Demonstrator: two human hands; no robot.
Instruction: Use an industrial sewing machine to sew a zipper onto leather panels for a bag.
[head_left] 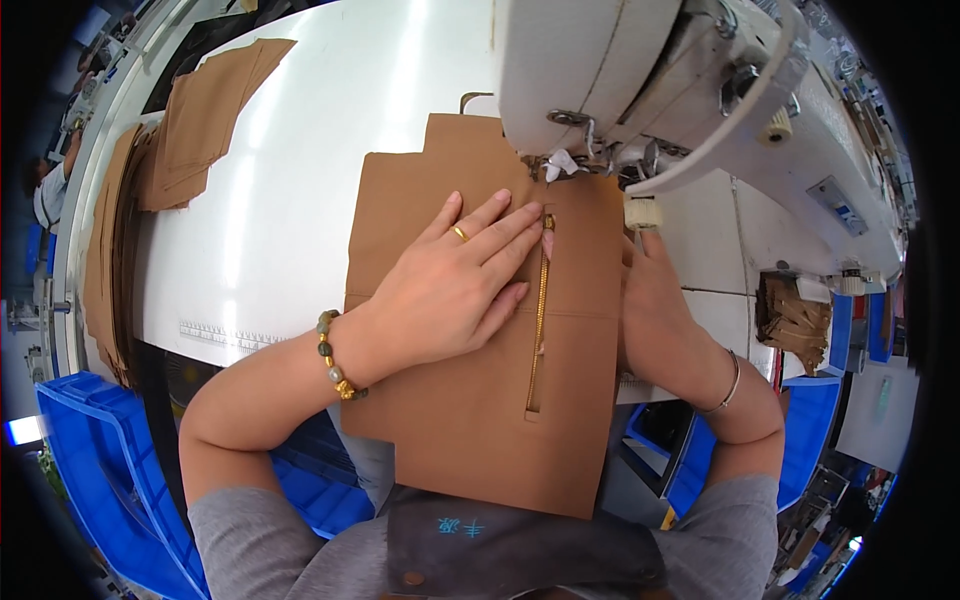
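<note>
A brown panel (470,420) with cut corners lies under the sewing machine's needle area (540,170). A gold zipper (541,312) shows in a long slot on it, with something pale pink near its upper end. My left hand (460,280) lies flat on the panel just left of the zipper, fingers stretched out and fingertips close below the presser area. My right hand (662,310) is at the panel's right edge, its fingers partly hidden but extended, one reaching up to a cream round part (643,213) of the machine.
Stacks of brown pieces (210,110) lie on the white table (300,80) at left. More brown pieces (795,320) sit at right. Blue bins (100,450) stand below both sides. The white machine head (580,60) overhangs the upper right. Another person (50,195) is at far left.
</note>
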